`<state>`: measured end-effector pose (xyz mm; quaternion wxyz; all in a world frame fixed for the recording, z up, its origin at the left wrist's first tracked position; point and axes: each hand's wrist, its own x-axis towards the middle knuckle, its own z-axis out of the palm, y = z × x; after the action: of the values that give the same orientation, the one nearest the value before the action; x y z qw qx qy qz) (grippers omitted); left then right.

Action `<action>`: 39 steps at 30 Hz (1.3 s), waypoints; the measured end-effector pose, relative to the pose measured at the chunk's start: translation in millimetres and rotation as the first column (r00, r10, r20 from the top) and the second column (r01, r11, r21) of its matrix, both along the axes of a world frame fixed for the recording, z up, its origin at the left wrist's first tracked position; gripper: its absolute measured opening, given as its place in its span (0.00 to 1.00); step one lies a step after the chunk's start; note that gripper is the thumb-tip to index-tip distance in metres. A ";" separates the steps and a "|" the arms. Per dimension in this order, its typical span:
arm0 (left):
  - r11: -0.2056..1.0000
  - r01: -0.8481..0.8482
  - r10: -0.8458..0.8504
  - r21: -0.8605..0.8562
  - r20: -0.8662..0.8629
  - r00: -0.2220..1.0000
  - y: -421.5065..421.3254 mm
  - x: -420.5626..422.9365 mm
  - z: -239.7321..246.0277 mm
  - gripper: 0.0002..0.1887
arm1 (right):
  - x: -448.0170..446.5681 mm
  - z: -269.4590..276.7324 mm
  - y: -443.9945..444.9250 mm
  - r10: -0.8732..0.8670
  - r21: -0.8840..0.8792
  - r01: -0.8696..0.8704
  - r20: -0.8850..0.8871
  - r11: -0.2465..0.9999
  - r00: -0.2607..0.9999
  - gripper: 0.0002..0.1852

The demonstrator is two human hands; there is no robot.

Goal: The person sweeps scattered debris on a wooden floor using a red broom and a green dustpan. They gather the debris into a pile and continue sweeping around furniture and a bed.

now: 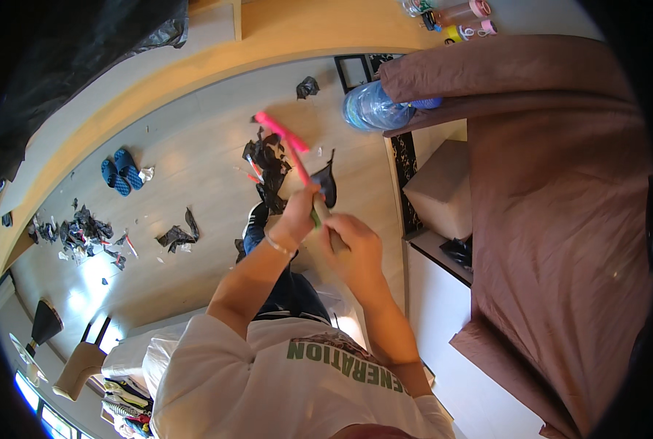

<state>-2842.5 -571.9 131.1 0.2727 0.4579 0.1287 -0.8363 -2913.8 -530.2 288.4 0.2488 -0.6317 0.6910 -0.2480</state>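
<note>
Both hands grip the handle of a pink broom. My left hand (299, 211), with a bracelet at the wrist, is closed around the handle (299, 162) nearer the head. My right hand (356, 238) holds it closer to its end. The pink broom head (280, 131) touches or hovers just above the floor, beside a pile of torn black plastic (269, 159) mixed with red and white pieces. A black piece (326, 184), perhaps fabric, lies right of the handle. The lower end of the handle is partly hidden by my right hand.
Blue slippers (122, 172) and another heap of black scraps (85, 230) lie on the floor at left. A large water bottle (378, 107) stands by brown cloth (551, 219) at right, near a cardboard box (441, 186). A crumpled black bag (307, 88) lies beyond the broom.
</note>
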 end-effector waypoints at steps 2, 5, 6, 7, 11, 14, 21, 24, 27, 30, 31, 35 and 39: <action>0.995 -0.039 0.038 0.097 0.016 0.999 15.7 0.1 21.1 0.05 | -1.6 23.3 14.8 -0.109 0.001 0.109 0.132 0.994 0.985 0.05; 1.000 -0.031 0.031 0.001 -0.108 0.994 29.8 -9.1 40.4 0.06 | -10.8 47.8 23.2 -0.147 -0.011 0.151 0.183 0.988 0.972 0.07; 0.998 0.034 -0.042 -0.050 -0.171 0.984 27.9 -10.9 38.1 0.05 | -12.2 50.7 23.7 -0.148 -0.040 0.159 0.200 0.986 0.969 0.08; 0.970 0.037 -0.060 -0.240 -0.090 0.994 25.4 -16.4 33.6 0.05 | -13.6 50.0 22.0 -0.114 -0.025 0.117 0.109 0.993 0.988 0.07; 0.694 0.259 -0.130 -0.672 0.237 0.963 -5.3 -54.5 -17.5 0.02 | -19.5 18.4 4.0 -0.096 -0.072 0.090 -0.094 0.993 0.991 0.06; 0.801 0.197 -0.159 -0.565 0.116 0.980 -49.3 -77.0 -69.3 0.04 | -29.6 -26.3 -24.3 -0.062 -0.042 0.057 -0.135 0.997 0.989 0.07; 0.945 0.211 -0.155 -0.251 0.225 0.962 -67.1 -56.7 -100.8 0.11 | -29.9 -63.9 -42.8 0.050 0.044 -0.045 -0.137 0.998 0.989 0.06; 0.950 0.100 -0.038 -0.296 0.207 0.978 -19.3 -33.2 -66.7 0.09 | -24.8 -30.7 -9.1 0.016 0.112 -0.016 0.002 0.994 1.000 0.08; 0.991 0.121 -0.107 -0.057 0.201 0.974 24.4 -9.4 -17.8 0.08 | -14.2 2.5 28.3 -0.004 0.088 0.000 0.049 0.996 0.999 0.07; 0.978 0.143 -0.114 -0.149 0.191 0.975 53.0 -13.2 30.8 0.07 | -11.2 33.2 64.1 -0.212 0.060 0.204 0.202 0.977 0.956 0.08; 0.976 0.155 -0.133 -0.153 0.145 0.980 60.5 -17.7 44.0 0.07 | -12.3 40.6 71.0 -0.273 0.016 0.279 0.271 0.960 0.923 0.09; 0.968 0.040 -0.055 -0.249 -0.054 0.997 62.6 -34.8 47.0 0.07 | -17.2 52.7 80.7 -0.225 0.017 0.224 0.042 0.974 0.974 0.08; 0.964 0.224 -0.250 -0.141 -0.209 0.945 46.9 -64.3 -8.1 0.07 | -20.3 24.8 74.6 -0.151 -0.002 0.154 -0.211 0.988 0.966 0.05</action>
<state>-2906.8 -525.0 123.0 0.1797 0.3559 0.0543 -0.9155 -2934.1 -455.6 313.2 0.1590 -0.5977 0.7616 -0.1932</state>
